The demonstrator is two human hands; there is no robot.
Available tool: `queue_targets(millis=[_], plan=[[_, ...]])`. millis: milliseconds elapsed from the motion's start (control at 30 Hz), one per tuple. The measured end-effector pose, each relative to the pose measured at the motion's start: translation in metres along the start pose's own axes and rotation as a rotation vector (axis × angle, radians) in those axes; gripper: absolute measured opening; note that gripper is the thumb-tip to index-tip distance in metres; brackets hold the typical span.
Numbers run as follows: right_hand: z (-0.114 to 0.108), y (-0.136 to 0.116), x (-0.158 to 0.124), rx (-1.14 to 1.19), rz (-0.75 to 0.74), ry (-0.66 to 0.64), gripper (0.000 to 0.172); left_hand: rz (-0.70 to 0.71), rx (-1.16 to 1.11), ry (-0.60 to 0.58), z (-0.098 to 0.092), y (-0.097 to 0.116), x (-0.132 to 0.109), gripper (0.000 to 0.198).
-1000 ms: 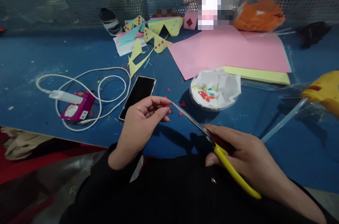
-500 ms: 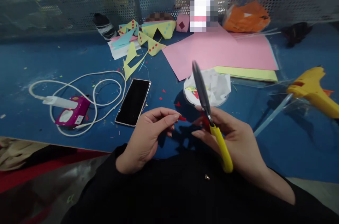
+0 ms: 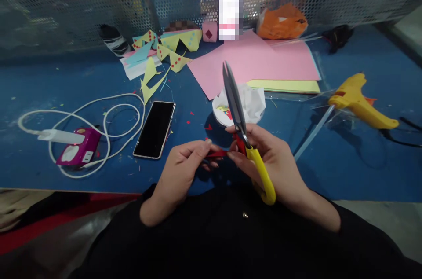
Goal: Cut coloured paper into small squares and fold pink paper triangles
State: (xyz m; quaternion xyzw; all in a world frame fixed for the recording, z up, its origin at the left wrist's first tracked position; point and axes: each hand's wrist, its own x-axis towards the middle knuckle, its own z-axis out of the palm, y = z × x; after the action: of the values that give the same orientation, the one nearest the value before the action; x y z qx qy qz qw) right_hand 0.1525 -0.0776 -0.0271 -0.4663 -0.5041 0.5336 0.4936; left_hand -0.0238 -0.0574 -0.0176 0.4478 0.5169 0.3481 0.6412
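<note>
My hands are close together above the blue counter (image 3: 379, 173). My left hand (image 3: 183, 167) is closed in a pinch on a narrow, flat, bright red strip (image 3: 218, 154), which spans the gap to my right thumb. My right hand (image 3: 280, 160) is curled around scissors (image 3: 238, 114) with smooth yellow handles and long, tapering grey metal blades, nearly together, pointing away from me. Beyond them sit a round bowl (image 3: 256, 105) lined with crumpled white paper and flat, matte pink sheets (image 3: 273, 63).
</note>
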Motion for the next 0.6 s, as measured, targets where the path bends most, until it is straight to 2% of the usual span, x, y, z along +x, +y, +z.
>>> queue_targets(millis=[133,267,367,433,500,600], plan=[[-0.004,-0.001,0.0,-0.053,0.013,-0.043,0.034,0.081,0.323,-0.073,-0.005,0.012,0.002,0.011],[-0.006,0.001,0.001,-0.086,0.01,-0.048,0.034,0.046,0.408,-0.195,-0.007,0.019,0.008,0.013],[-0.008,-0.001,0.002,-0.067,0.0,-0.023,0.032,0.035,0.408,-0.244,-0.006,0.023,0.013,0.013],[-0.01,-0.005,0.001,-0.059,-0.006,0.014,0.032,0.033,0.36,-0.198,-0.005,0.027,0.016,0.013],[-0.014,-0.011,-0.002,-0.056,-0.005,0.014,0.032,0.057,0.293,-0.079,-0.003,0.031,0.021,0.014],[-0.026,-0.02,-0.011,-0.055,0.061,-0.076,0.034,0.072,0.187,0.078,0.002,0.034,0.029,0.015]])
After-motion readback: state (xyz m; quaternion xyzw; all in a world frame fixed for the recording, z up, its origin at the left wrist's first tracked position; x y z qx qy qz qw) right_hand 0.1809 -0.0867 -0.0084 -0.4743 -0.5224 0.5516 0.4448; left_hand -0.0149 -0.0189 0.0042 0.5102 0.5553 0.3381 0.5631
